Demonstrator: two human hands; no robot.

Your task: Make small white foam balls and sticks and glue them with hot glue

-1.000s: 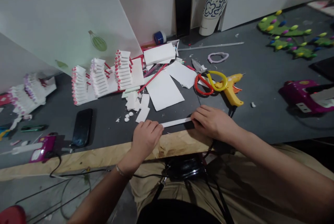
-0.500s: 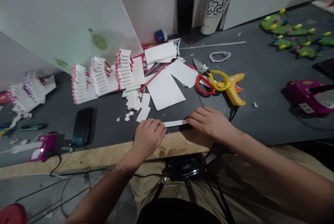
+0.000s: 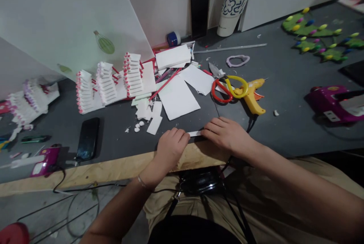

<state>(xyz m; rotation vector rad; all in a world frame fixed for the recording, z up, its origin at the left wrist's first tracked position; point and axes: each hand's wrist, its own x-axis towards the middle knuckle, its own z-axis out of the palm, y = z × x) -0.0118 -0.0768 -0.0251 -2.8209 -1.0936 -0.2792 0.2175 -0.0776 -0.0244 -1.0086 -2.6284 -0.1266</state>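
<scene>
A narrow white strip [image 3: 195, 134] lies along the front of the dark tabletop, its middle showing between my two hands. My left hand [image 3: 172, 146] is closed over the strip's left part, fingers curled and pressed together. At the other end my right hand [image 3: 223, 133] grips it in the same way, and both hands hide the ends. Beyond them lies a white foam-like sheet [image 3: 179, 98]. Scissors [image 3: 227, 86] with one red and one yellow handle lie behind my right hand, against a yellow glue gun [image 3: 254, 98].
White offcuts [image 3: 155, 122] and small white balls [image 3: 137, 129] lie left of my hands. Farther left are a phone [image 3: 88, 137] and rows of white sticks with red tips [image 3: 83, 92]. A patterned tumbler [image 3: 234, 5] stands at the back; a purple device [image 3: 332, 103] sits right.
My left hand has slid right along the strip, closer to my right hand, so less of the strip shows. The right hand has stayed nearly in place.
</scene>
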